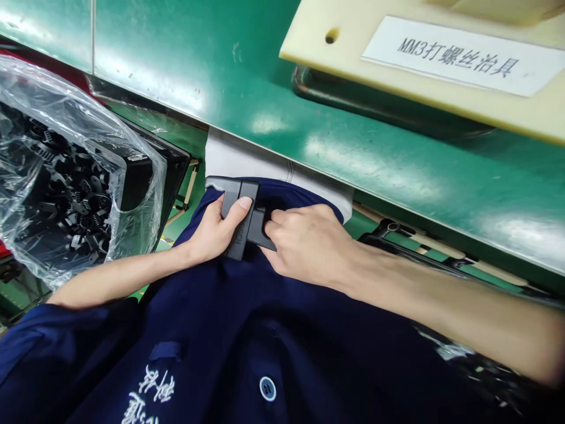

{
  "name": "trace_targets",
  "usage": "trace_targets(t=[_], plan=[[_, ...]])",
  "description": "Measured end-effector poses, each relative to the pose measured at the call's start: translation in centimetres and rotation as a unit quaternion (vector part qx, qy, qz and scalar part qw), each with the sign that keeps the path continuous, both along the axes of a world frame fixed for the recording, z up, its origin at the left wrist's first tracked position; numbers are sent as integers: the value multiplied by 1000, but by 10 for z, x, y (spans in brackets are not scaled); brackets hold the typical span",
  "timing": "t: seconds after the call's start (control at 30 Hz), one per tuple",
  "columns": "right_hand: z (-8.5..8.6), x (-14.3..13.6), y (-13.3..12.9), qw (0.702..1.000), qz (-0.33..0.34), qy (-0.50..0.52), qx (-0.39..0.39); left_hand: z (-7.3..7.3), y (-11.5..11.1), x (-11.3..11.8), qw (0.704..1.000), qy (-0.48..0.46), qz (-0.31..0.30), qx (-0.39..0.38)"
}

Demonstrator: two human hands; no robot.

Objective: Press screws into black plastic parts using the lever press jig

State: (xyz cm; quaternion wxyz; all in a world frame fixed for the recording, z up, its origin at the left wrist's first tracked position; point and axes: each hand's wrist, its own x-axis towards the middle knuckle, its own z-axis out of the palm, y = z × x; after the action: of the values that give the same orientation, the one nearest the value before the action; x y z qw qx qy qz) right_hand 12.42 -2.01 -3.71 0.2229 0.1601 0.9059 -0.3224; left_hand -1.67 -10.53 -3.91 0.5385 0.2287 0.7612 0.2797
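A black plastic part [241, 221] with raised lettering is held over my lap, below the edge of the green table [247, 112]. My left hand [216, 229] grips it from the left, thumb lying on its upper face. On the right side, my right hand [309, 244] has its fingers curled round the part's hooked end. The undersides of the fingers and whatever lies beneath the part are hidden.
At the left, a bin lined with clear plastic [141, 159] holds several black parts [83, 194]. A cream fixture plate [318, 29] with a white label [463, 56] sits on the table at the upper right.
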Motion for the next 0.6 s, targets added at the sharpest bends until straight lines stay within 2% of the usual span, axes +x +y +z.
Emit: trace_targets(t=[0.13, 0.3, 0.47, 0.53, 0.6], plan=[[-9, -3, 9, 998, -62, 1, 26, 5, -4, -5, 999, -10, -31, -26], [-13, -11, 21, 997, -67, 19, 18, 9, -7, -10, 998, -31, 11, -51], [4, -8, 23, 992, -98, 63, 53, 19, 1, -11, 1000, 4, 23, 8], [14, -5, 14, 992, -75, 75, 62, 26, 3, -10, 999, 18, 21, 36], [22, -3, -2, 993, -25, 98, 53, 32, 5, -11, 998, 29, 28, 54]])
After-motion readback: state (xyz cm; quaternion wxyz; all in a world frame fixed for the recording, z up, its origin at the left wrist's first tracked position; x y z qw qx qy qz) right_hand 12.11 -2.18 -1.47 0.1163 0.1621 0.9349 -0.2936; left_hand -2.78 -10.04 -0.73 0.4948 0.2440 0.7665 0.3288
